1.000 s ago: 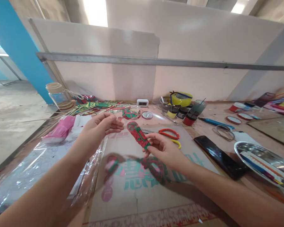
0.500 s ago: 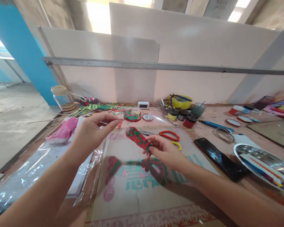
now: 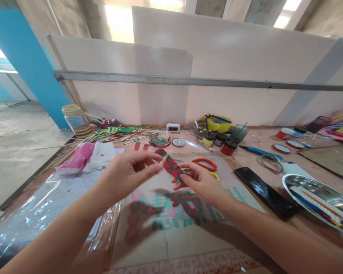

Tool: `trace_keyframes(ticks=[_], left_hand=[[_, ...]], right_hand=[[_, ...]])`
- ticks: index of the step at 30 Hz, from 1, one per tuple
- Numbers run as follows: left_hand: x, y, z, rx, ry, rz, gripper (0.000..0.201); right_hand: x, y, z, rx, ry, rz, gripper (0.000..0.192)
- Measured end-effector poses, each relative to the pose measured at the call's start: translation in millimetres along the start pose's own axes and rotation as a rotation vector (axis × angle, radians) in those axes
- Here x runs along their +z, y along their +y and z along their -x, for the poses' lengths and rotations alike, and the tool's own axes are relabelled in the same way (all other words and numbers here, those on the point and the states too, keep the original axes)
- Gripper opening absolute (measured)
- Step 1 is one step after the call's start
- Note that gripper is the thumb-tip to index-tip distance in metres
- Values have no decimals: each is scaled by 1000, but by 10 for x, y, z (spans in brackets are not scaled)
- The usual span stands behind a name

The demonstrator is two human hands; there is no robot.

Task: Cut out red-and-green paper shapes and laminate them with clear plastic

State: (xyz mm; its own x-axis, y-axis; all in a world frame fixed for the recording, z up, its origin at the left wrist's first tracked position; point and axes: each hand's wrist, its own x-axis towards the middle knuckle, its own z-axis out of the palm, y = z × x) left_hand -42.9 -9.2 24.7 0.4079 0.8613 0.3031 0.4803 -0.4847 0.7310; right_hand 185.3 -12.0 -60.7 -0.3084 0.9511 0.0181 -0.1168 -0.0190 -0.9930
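A long wooden work table stands against a pale wall, and it is full of craft things. A sheet of brown cardboard with green and red print lies in the middle under the hands, with clear crinkly plastic beside it on the left.

Both hands are up above the cardboard. The right hand pinches the near end of a small flat red and green painted cut-out piece between thumb and fingers. The left hand has its thumb and first fingers closed together on the far tip of the same piece. It may hold a bit of something clear there, but that is too small to tell.

The piece looks thin and light, like stiff card or thin hide. It would likely bend if squeezed hard, and its narrow cut parts could tear. I think the best places to hold it are the flat ends, with a soft pinch, as both hands do.

Behind the hands lie red-handled scissors and more red and green pieces. A black phone lies to the right, near a shiny metal tray with brushes in it. Small paint pots, a yellow roll of tape and a glass jar stand near the wall.
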Motion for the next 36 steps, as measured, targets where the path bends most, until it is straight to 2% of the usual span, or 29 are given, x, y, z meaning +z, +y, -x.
trace_keyframes(ticks=[2,3,4,5,8,9,10,11,14,16,17,19,21,23,26,28,32,34,36], left_hand=[[35,45,24,0,-286,139,31],[44,51,28,9,-368,192,32],[47,42,26,20,-359,208,31],[45,21,17,30,-263,174,29],[28,-100,-35,68,216,-90,28],[26,-143,-54,85,293,-147,35],[29,-179,-72,98,295,-144,44],[37,-204,-85,87,244,-118,48],[87,-213,-98,-12,65,-52,25],[125,-197,-84,-6,105,-112,14],[141,-198,-71,47,177,-159,12],[172,-233,-33,243,329,-285,6],[212,-307,13,491,385,-447,8],[274,-388,58,693,305,-581,16],[408,-456,104,798,121,-666,20],[501,-459,112,808,45,-692,19],[643,-460,88,841,-38,-719,16],[699,-489,79,798,-39,-674,15],[760,-538,82,696,-17,-578,23]], right_hand=[[0,-1,3,-21,-3,-7,35],[0,-3,4,-35,-4,-6,35],[1,-6,6,-44,-5,-2,34],[2,-10,9,-49,-7,2,34],[14,-20,27,-49,-29,26,32],[18,-22,36,-57,-41,34,31],[22,-23,47,-70,-54,44,29],[23,-24,57,-85,-66,55,29],[-3,-20,71,-106,-78,28,33],[-43,-19,54,-98,-55,-54,42],[-66,-21,39,-90,-30,-99,46],[-101,-31,6,-57,31,-162,50],[-112,-50,-13,23,24,-189,53],[-100,-66,-13,102,-60,-201,57],[-82,-52,-12,99,-131,-155,49],[-96,-9,-38,81,-117,-66,42],[-165,97,-112,125,-85,30,41],[-187,125,-124,113,-82,8,37],[-192,141,-119,97,-101,-23,33]])
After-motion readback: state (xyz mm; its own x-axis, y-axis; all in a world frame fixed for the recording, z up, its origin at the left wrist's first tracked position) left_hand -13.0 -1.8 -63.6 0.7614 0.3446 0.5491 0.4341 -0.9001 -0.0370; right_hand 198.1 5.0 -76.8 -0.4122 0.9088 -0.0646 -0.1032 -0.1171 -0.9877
